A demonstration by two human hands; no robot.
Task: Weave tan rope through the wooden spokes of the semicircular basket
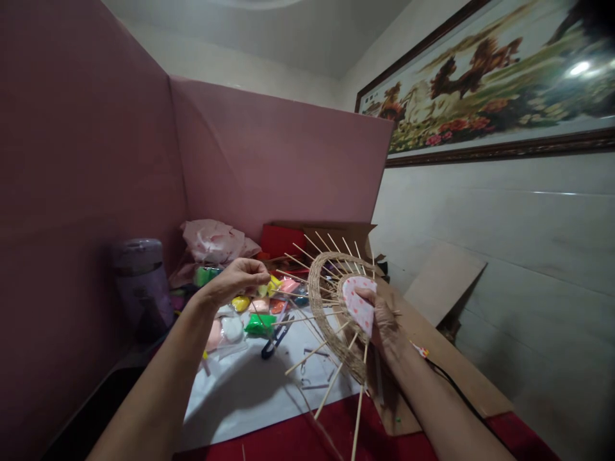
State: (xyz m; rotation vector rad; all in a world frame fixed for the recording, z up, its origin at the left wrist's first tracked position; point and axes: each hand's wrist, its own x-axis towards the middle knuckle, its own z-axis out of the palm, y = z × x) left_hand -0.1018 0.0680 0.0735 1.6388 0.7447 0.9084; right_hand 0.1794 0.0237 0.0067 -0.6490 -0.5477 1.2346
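My right hand (385, 320) grips a half-round woven fan piece (319, 314) at its straight side, thumb over the white centre patch with pink dots (358, 298). Thin wooden sticks (327, 390) radiate outward from that patch. Brown twine is woven across them in an inner band and a wider outer band. To the left of the sticks, my left hand (243, 280) is closed in a pinch. A thin strand of twine (307, 404) seems to run from its fingertips, hanging below; the exact grip is hard to see.
Bags of coloured clay (261, 324) and dark-handled scissors (276, 339) lie on white paper (230, 400) over a red cloth. A purple bottle (143, 288) stands left. Cardboard (461, 371) and a black cable (451, 387) lie right. Pink panels (283, 160) enclose the back and left.
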